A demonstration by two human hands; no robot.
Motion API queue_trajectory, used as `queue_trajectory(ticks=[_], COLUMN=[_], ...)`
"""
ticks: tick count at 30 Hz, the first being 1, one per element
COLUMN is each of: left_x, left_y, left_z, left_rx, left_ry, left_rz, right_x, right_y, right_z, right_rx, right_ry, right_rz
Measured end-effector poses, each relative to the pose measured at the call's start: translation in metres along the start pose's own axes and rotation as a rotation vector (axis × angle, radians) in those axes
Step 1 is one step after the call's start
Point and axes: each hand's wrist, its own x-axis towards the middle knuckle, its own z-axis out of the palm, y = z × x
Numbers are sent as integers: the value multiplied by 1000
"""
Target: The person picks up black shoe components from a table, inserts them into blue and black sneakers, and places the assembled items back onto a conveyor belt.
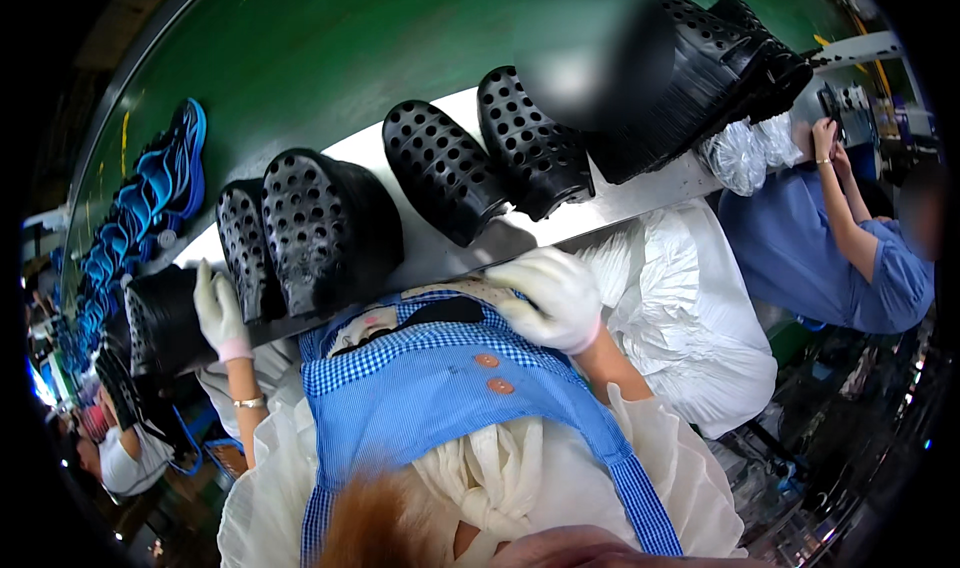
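Note:
Both my hands wear white gloves. My left hand has its fingers straight and upright at the bench edge, beside a pair of black perforated clogs; it appears to hold nothing. Another black clog lies just left of that hand. My right hand is at the near edge of the bench in front of my apron, fingers loosely bent and thumb apart, with nothing visible in it. Beyond it, two black clogs lie side by side on a white strip of the bench.
A stack of black clogs stands at the right, partly blurred, beside clear plastic bags. Blue shoe parts line the green belt at left. A big white bag hangs beside me. A person in blue works at right.

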Motion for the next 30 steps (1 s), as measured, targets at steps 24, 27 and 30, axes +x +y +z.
queue_trajectory(ticks=[24, 27, 30], left_x=[-36, -35, -31], left_y=[6, 2, 2], left_z=[47, 42, 41], left_rx=[187, 170, 149], left_ry=[90, 71, 39], left_rz=[76, 61, 35], right_x=[6, -21, -19], right_y=[59, 80, 86], right_z=[137, 145, 140], right_rx=[80, -11, -183], right_ry=[-735, -942, -982], right_rz=[-166, 88, 56])
